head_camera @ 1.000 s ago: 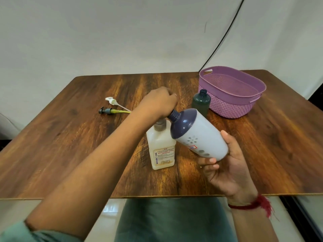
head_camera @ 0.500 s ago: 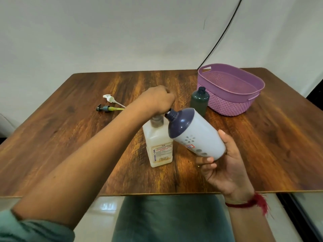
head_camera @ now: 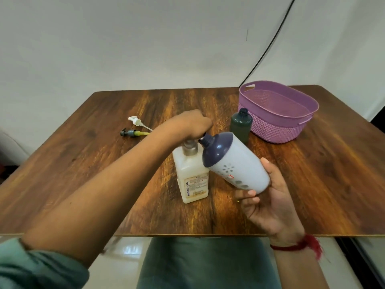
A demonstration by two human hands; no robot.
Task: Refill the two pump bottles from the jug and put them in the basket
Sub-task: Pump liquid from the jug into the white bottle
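The white plastic bottle with dark purple dome top (head_camera: 237, 167) lies tilted in the right hand (head_camera: 268, 207), clasped round its base, neck pointing up-left at the grey pump top (head_camera: 190, 148) of the cream jug (head_camera: 191, 176) in the middle of the wooden table (head_camera: 83, 163). The left hand (head_camera: 187, 126) curls down over that pump top. A dark green bottle (head_camera: 240, 126) stands just beside the purple basket (head_camera: 279, 126) toward the far right corner

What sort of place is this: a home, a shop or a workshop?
Probably a plain room in a home, perhaps set up for recording. A wooden table stands before a bare white wall, with a purple plastic basket on it, and a glossy tiled floor shows below.
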